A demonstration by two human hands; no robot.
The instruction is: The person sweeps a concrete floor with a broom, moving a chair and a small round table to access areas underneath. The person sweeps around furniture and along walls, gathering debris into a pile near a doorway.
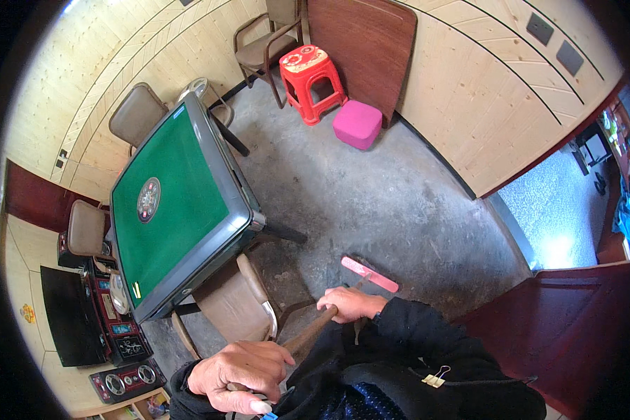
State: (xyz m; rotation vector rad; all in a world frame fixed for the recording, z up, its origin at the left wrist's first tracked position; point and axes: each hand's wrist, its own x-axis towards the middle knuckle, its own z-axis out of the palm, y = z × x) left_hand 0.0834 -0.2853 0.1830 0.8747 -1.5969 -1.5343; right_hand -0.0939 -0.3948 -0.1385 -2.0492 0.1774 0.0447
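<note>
Both my hands grip the long wooden handle (310,333) of a broom. My left hand (244,375) closes around its upper end, near the bottom of the view. Farther down the shaft, my right hand (352,304) is wrapped around it. The pink broom head (370,274) rests on the grey concrete floor (399,205) just beyond my right hand; its bristles are mostly hidden beneath it. Something small and blue shows below my left thumb, too cut off to name.
A green-topped mahjong table (183,210) stands at left, with a brown padded chair (231,304) close to my left hand. A red plastic stool (312,84) and a pink pouf (358,125) stand by a leaning brown board (362,47). A dark red door (546,320) is at right, beside a doorway.
</note>
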